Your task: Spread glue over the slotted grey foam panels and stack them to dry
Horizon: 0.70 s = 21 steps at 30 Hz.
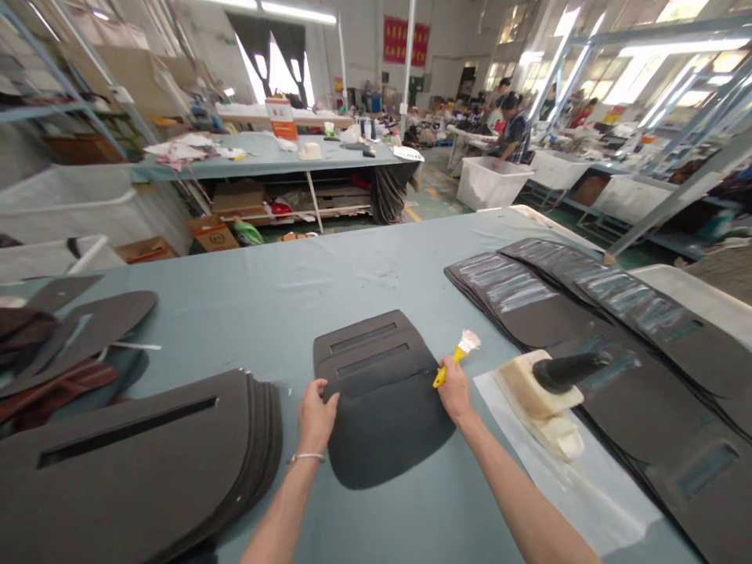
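Note:
A dark grey foam-like panel (381,423) with two long slots near its far end lies on the table before me. My left hand (316,417) is at its left edge, thumb on top and fingers bent, pinching the rim. On the opposite edge, my right hand (455,392) holds a paintbrush (457,357) with a yellow handle, its pale bristles pointing up and away. The fingers of that hand also touch the panel's right side. A cream-coloured container (532,384) with a black cylinder (569,371) lying across it rests on a clear plastic sheet (599,486) to the right.
Stacked slotted dark panels (146,454) occupy the left front. More panels (546,321) with glossy smears overlap along the right. Loose dark pieces and brown cloth (59,388) lie far left. Beyond the blue-grey table (264,290) are another table (247,160), white bins (492,182) and seated people.

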Each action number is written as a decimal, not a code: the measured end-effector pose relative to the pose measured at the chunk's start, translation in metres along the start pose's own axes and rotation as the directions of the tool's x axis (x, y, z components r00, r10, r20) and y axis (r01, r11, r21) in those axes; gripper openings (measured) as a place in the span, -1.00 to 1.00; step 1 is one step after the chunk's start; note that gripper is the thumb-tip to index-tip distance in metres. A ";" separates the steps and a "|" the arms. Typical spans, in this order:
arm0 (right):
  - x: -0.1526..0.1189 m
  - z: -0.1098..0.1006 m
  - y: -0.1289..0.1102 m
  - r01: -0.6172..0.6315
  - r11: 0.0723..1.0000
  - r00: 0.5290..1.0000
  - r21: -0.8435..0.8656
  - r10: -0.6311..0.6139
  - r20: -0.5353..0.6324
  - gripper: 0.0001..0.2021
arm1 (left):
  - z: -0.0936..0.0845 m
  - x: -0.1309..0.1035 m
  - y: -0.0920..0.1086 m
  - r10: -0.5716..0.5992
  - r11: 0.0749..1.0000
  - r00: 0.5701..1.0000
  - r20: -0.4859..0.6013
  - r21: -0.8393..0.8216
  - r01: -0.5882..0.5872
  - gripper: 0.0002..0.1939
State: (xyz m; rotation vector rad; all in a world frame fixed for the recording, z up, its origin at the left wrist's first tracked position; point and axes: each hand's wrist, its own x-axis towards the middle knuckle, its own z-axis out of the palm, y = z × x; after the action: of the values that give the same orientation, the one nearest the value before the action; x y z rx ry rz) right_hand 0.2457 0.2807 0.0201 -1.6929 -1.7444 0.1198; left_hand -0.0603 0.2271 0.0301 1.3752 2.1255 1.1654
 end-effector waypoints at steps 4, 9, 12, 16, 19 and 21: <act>-0.006 -0.009 -0.007 0.026 0.995 0.995 0.095 -0.017 -0.096 -0.96 | -0.003 -0.013 0.011 0.138 0.988 0.985 -0.099 0.089 -0.130 -0.58; -0.050 -0.053 -0.064 -0.061 0.748 0.998 0.661 0.024 0.065 -0.87 | -0.008 -0.056 0.062 0.190 0.966 0.982 0.023 -0.185 -0.183 -0.66; -0.085 -0.092 -0.107 -0.192 0.454 0.980 0.870 0.048 0.191 -0.85 | -0.014 -0.094 0.105 0.243 0.923 0.952 0.188 -0.346 -0.167 -0.65; -0.125 -0.135 -0.134 -0.241 0.245 0.970 0.939 0.101 0.222 -0.82 | -0.026 -0.141 0.150 0.282 0.897 0.938 0.199 -0.401 -0.184 -0.62; -0.147 -0.158 -0.135 -0.221 0.147 0.966 0.964 0.170 0.195 -0.81 | -0.037 -0.168 0.166 0.289 0.885 0.939 0.185 -0.426 -0.189 -0.73; -0.159 -0.172 -0.133 -0.204 0.051 0.964 0.978 0.185 0.191 -0.81 | -0.040 -0.181 0.173 0.299 0.874 0.930 0.213 -0.453 -0.177 -0.75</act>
State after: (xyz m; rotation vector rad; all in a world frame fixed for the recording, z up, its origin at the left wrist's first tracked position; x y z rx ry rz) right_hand 0.2091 0.0496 0.1537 -0.7371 -0.8331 1.2089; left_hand 0.0986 0.0833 0.1665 1.5110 1.4250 1.3410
